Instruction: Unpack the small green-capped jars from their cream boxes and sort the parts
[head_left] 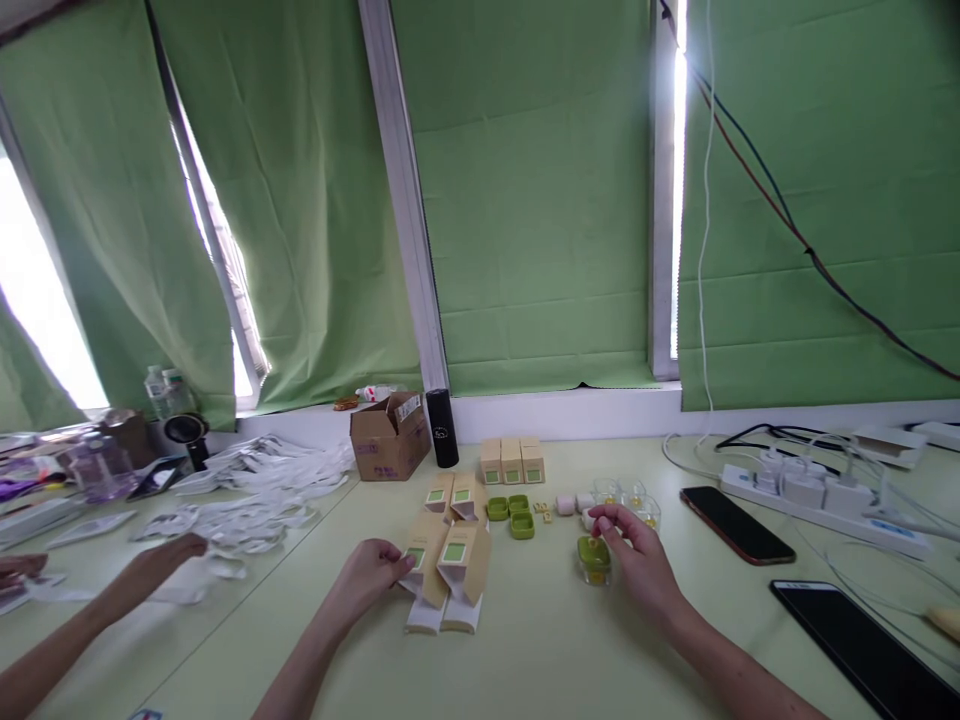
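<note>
Pale green table [540,650] under two-sided work

In the head view, we saw green curtains [532,200] hanging beyond the table's far side. Four beige boxes [429,562] lay left of centre, the near pair with flaps spread toward the near edge. To the right was a clear cup [595,574] with a green piece [593,550] in its upper part; three green trays [521,526] sat between, farther off.

We judged that steadying the near-left box lightly would serve best, since its thin walls looked easy to crease. For the cup, we thought a low hold on its sides, with the base level, would spare the green piece a tilt.

Our left hand [373,577] came in from the near left, its fingers bent and nearly together, their tips touching the near-left box's left side; we could not tell whether they pinched it. Our right hand [636,556] reached in from the near right, fingers curled and slightly parted, just beside the cup and a white round piece [588,519]. We could not tell whether it gripped either one. At far left, a co-worker's hand [169,562] was over white straps [255,490].
</note>
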